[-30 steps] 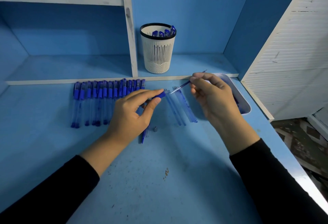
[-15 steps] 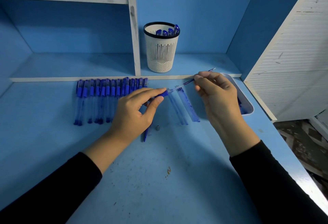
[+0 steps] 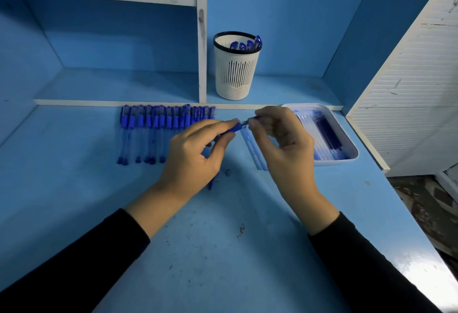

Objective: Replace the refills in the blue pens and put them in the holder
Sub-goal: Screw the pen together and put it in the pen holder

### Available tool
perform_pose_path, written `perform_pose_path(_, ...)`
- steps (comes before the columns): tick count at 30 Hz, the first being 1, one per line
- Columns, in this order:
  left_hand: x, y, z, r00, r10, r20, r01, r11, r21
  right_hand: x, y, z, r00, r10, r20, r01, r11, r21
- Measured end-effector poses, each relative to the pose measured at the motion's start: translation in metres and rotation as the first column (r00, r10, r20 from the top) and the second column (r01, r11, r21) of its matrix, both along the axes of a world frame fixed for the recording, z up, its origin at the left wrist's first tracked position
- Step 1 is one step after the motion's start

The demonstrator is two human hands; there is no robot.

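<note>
My left hand (image 3: 198,154) grips a blue pen barrel (image 3: 234,128) between thumb and fingers above the desk. My right hand (image 3: 282,139) pinches the end of a thin refill (image 3: 247,121) right at the barrel's open end; most of the refill is hidden. A row of several blue pens (image 3: 163,129) lies on the desk to the left. A white slotted holder (image 3: 236,67) with a black rim stands on the back ledge with several blue pens in it. Clear tubes (image 3: 252,149) lie under my right hand.
A white tray (image 3: 347,136) with refills sits at the right, behind my right hand. A small metal tip (image 3: 228,171) and a blue cap (image 3: 212,185) lie on the desk (image 3: 210,250) below my left hand. A white louvred panel (image 3: 409,89) borders the right side.
My right hand has moved left toward my left hand, and far less of the refill shows outside the barrel. The tray at the right is now uncovered.
</note>
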State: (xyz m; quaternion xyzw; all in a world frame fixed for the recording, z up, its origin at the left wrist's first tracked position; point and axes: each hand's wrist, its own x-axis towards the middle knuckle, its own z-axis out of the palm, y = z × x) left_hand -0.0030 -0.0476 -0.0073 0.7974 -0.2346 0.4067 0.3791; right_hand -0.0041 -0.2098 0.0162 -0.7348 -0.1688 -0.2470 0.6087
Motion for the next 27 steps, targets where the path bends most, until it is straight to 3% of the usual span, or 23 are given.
perform_pose_path(3, -0.007, 0.005, 0.001, 1.0, 0.004, -0.025, -0.004, 1.0, -0.017, -0.002, 0.0, 0.0, 0.996, -0.05, 0.067, 0.053, 0.998, -0.037)
perform_pose_path(6, -0.015, 0.011, 0.002, 0.999, -0.002, -0.048, 0.001, 1.0, -0.019, -0.007, 0.001, 0.001, 0.996, 0.011, 0.086, -0.006, 0.998, -0.06)
perform_pose_path(10, -0.027, 0.018, 0.005, 0.997, -0.019, -0.07, 0.017, 0.999, -0.027, -0.014, 0.004, -0.001, 0.988, 0.155, 0.0, -0.155, 0.986, -0.058)
perform_pose_path(18, -0.038, 0.044, 0.0, 0.979, -0.051, -0.198, 0.039, 0.997, -0.063, -0.02, 0.005, -0.003, 0.957, 0.25, -0.148, -0.252, 0.968, 0.001)
perform_pose_path(21, -0.039, 0.054, -0.002, 0.969, -0.065, -0.238, 0.05, 0.996, -0.068, -0.017, -0.002, -0.009, 0.957, 0.21, -0.199, -0.246, 0.952, -0.182)
perform_pose_path(24, -0.041, 0.061, -0.005, 0.963, -0.068, -0.261, 0.057, 0.997, -0.049, -0.015, -0.006, -0.018, 0.977, 0.162, -0.139, -0.209, 0.849, -0.485)
perform_pose_path(27, -0.042, 0.064, -0.006, 0.953, -0.07, -0.296, 0.057, 0.997, -0.054, -0.013, -0.006, -0.023, 0.973, 0.188, -0.133, -0.23, 0.755, -0.614)
